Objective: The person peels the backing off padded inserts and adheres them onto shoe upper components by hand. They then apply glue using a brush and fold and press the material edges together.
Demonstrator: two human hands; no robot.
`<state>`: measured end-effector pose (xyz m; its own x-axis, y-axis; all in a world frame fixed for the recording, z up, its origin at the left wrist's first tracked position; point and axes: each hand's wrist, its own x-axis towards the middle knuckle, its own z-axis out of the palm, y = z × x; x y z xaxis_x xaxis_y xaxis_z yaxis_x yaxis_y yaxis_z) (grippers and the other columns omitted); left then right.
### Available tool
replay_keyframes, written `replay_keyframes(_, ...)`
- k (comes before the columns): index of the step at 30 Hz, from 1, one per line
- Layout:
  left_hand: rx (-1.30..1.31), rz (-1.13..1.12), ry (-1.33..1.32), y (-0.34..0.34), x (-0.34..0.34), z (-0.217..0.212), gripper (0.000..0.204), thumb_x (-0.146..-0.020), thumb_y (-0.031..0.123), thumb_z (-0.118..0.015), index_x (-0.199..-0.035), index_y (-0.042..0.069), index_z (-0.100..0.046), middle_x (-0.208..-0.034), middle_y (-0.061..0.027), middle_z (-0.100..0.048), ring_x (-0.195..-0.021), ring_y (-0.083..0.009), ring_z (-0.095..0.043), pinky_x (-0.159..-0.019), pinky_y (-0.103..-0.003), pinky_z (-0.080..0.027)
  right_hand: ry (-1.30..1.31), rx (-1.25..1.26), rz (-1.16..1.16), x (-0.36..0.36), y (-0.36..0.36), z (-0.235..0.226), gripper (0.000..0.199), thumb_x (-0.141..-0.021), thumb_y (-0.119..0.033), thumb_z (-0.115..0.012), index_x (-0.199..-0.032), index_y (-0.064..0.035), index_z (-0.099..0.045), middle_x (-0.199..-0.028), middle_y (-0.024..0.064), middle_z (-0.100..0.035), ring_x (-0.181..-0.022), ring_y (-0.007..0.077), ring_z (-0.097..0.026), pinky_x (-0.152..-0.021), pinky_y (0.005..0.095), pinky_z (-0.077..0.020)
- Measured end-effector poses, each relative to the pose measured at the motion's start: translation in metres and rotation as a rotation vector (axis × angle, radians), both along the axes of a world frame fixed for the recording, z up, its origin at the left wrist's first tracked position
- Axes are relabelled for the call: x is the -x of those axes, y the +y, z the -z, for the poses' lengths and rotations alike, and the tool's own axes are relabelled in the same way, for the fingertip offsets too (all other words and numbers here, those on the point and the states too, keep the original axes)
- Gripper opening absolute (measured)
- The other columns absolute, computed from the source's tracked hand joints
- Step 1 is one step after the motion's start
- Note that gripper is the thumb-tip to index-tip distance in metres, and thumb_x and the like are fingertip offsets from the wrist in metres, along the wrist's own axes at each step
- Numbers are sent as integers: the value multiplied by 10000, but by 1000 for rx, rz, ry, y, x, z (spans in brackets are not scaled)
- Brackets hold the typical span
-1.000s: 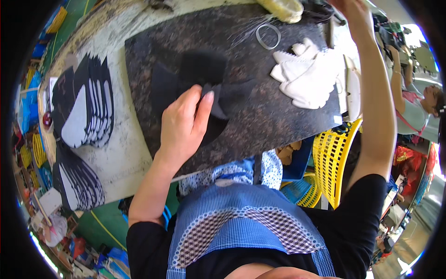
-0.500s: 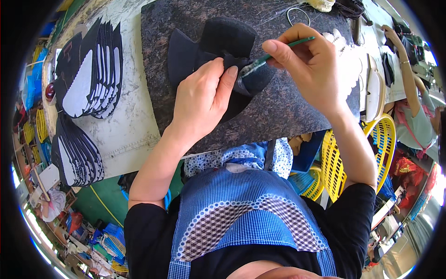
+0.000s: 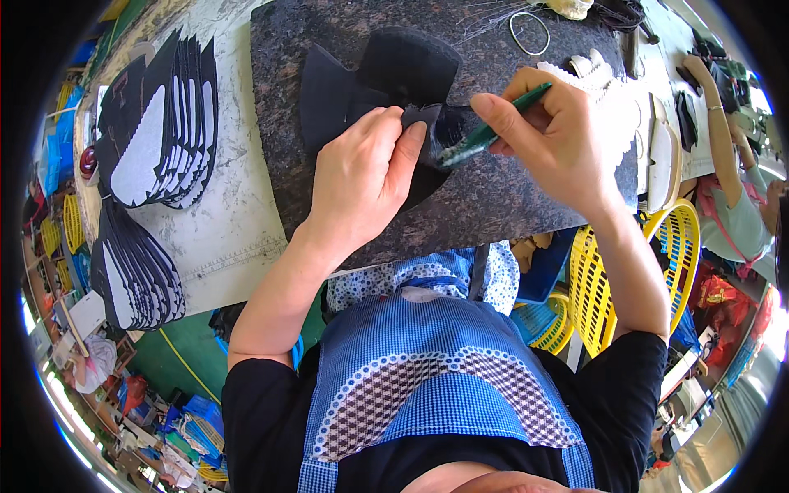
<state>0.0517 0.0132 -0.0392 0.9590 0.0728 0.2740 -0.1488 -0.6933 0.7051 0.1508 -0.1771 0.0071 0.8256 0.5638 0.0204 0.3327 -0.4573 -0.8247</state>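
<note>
A black fabric piece (image 3: pixel 407 66) with several flared panels lies on a dark speckled stone slab (image 3: pixel 509 197). My left hand (image 3: pixel 362 177) pinches a folded edge of it between thumb and fingers. Between the thumb and fingers of my right hand (image 3: pixel 551 135) is a slim green brush (image 3: pixel 485 135), held at a slant. Its whitish, worn tip touches or almost touches the black fabric just right of my left thumb. Part of the fabric is hidden under my left hand.
Stacks of black pieces with white backing (image 3: pixel 156 156) stand at the left of the white table (image 3: pixel 234 197). Pale scalloped pieces (image 3: pixel 612 115) and a thin ring (image 3: pixel 529 33) are on the right. Yellow baskets (image 3: pixel 592 287) sit below. A co-worker's arm (image 3: pixel 715 107) reaches in at far right.
My right hand has moved slightly down and right, and the brush has turned and its tip has dropped lower along the fabric. My left hand keeps its pinch, and the panels have shifted a little.
</note>
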Motion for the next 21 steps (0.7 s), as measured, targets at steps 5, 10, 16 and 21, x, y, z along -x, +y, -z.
replay_keyframes(5,99,7,87,5,3,-3,180,-927,109,-613,-920,-71,-598,-751,-193,-607,-614,-347,-625,-523,-388,-464,112,-192,51,-8,2,-2,332,-901,-299,-720,-802,13,-660,-614,58,-653,-563,82,-647,-478,198,-471)
replay_keyframes(10,183,-3,138,3,2,-9,172,-924,79,-597,-959,-88,-605,-734,-192,-609,-591,-328,-617,-515,-378,-451,-4,-227,63,2,1,13,333,-898,-305,-724,-832,14,-654,-600,50,-647,-563,79,-643,-485,194,-469)
replay_keyframes(16,213,-2,193,7,3,-10,189,-926,84,-583,-968,-99,-603,-713,-184,-605,-555,-287,-606,-521,-367,-449,119,-309,73,2,-2,-5,377,-921,-329,-691,-803,19,-603,-691,95,-669,-612,111,-677,-532,217,-540)
replay_keyframes(21,303,51,127,15,3,4,181,-938,90,-552,-917,-85,-592,-680,-162,-600,-525,-236,-573,-516,-342,-432,136,-545,164,7,8,20,370,-932,-312,-677,-828,34,-599,-709,93,-664,-651,122,-695,-581,225,-572)
